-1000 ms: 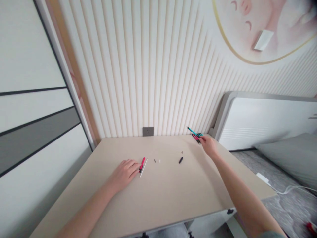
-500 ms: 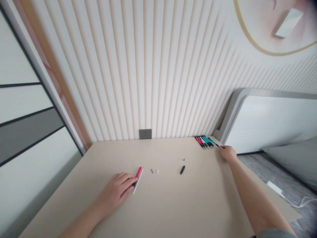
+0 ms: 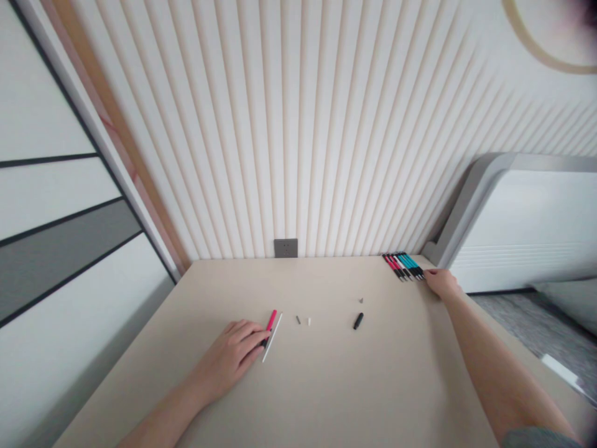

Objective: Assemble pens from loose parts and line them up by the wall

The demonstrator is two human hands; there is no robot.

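My left hand (image 3: 232, 351) rests on the beige table (image 3: 326, 386), its fingertips over the lower end of a pink pen barrel (image 3: 271, 320) with a black tip. A thin white rod (image 3: 272, 337) lies just right of those fingers. At the far right of the table's back edge, my right hand (image 3: 441, 283) touches the end of a tight row of several pink and teal pens (image 3: 403, 266). It holds nothing. Between the hands lie a small dark piece (image 3: 298, 320), a small white piece (image 3: 308, 322), a black pen cap (image 3: 357, 321) and a tiny grey piece (image 3: 360, 300).
The table's back edge meets a ribbed white wall with a grey wall socket (image 3: 285, 248). A white padded headboard (image 3: 522, 230) stands beyond the right corner, above a grey carpet (image 3: 527, 305). A striped wardrobe door (image 3: 60, 205) runs along the left.
The pens, bunched under my right hand a second ago, now lie side by side in a row. My right hand has moved right to the row's end. My left hand has barely moved.
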